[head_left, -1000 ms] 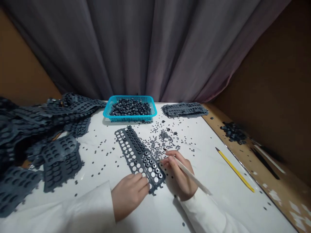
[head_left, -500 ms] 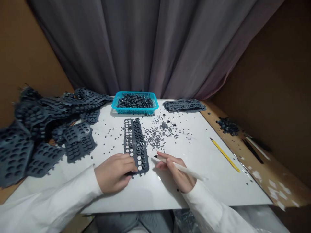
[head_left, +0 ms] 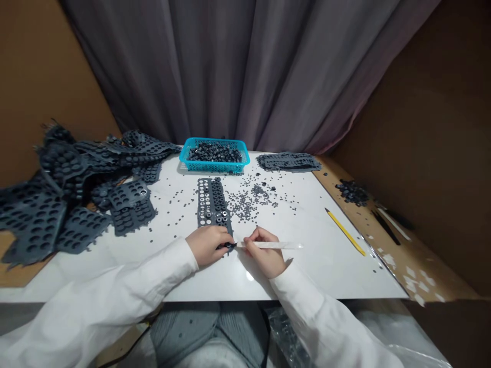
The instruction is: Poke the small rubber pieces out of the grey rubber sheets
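Note:
A dark grey rubber sheet (head_left: 215, 202) with rows of round holes and rings lies lengthwise on the white board. My left hand (head_left: 209, 244) is closed over its near end, fingertips pinching dark rubber there; the palm side is hidden. My right hand (head_left: 265, 253) grips a white pencil-like tool (head_left: 282, 245) with a dark pointed tip. That tip meets the dark rubber at my left fingertips. Tiny dark discs (head_left: 245, 204) are scattered just beyond my right hand.
A blue basket (head_left: 187, 164) full of small black rubber parts stands at the back. Perforated rubber sheets (head_left: 72, 174) pile up at left, with another stack (head_left: 289, 162) at back right. A yellow pencil (head_left: 345, 231) and a heap of black bits (head_left: 352, 192) lie at right.
My left hand has shifted right and over the sheet's near end. My right hand has brought the white tool's tip left to my left fingertips. The camera view has shifted slightly.

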`<state>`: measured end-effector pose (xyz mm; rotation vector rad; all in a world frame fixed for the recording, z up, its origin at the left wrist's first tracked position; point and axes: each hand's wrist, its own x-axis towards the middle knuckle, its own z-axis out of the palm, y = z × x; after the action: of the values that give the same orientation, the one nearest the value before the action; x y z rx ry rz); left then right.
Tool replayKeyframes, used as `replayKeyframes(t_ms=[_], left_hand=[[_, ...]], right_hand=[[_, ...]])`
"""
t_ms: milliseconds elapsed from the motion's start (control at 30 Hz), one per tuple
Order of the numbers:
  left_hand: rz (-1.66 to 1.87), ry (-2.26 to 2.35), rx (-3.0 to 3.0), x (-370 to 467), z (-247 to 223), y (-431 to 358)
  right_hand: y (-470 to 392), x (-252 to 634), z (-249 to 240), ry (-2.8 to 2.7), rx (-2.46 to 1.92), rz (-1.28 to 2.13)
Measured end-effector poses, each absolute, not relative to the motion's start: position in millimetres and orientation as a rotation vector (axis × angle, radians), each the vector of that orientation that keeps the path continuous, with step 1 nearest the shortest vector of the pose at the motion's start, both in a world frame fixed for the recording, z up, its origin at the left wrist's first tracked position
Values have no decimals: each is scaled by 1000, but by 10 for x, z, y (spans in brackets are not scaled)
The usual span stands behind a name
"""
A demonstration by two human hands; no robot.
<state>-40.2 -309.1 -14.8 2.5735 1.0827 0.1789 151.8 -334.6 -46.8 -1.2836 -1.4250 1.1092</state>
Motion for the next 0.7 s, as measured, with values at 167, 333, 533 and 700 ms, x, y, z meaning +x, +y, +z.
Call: replayKeyframes(t_ms=[167,333,533,700], left_hand=[[0,1112,2720,-303,-81,-3121],[-159,1088,2893,-169,-73,-3137],[-259,955,2942,-172,-43,-3055],[-169,969,2782,-269,65,-3011]], right_hand=[[-3352,1501,-484,-1523,-1301,1003],[-3348,1495,-486,-1566,-1331,937],[-3344,1494,-479,-1538,-1333,960],[-3358,1503,-469,-1536,-1328,991]])
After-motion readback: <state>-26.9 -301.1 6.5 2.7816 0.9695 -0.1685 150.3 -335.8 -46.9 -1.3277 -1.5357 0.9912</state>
